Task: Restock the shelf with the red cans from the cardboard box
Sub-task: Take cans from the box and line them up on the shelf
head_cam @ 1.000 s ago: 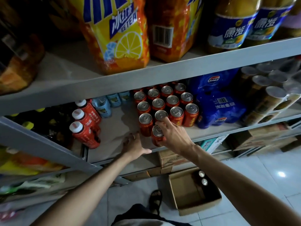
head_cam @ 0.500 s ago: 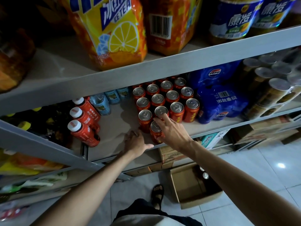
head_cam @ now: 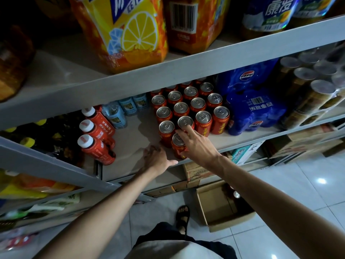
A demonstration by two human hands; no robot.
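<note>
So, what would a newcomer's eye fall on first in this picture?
First the block of red metal cans with silver tops on the grey middle shelf, where the right hand holds the frontmost can. Next, the orange-and-yellow ice tea pack with its lemon slice on the shelf above, and the blue Pepsi pack right of them.

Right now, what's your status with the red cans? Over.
Left hand resting on shelf. Right hand grips front red can at shelf edge. Spare cans in cardboard box. Nothing in the way.
</note>
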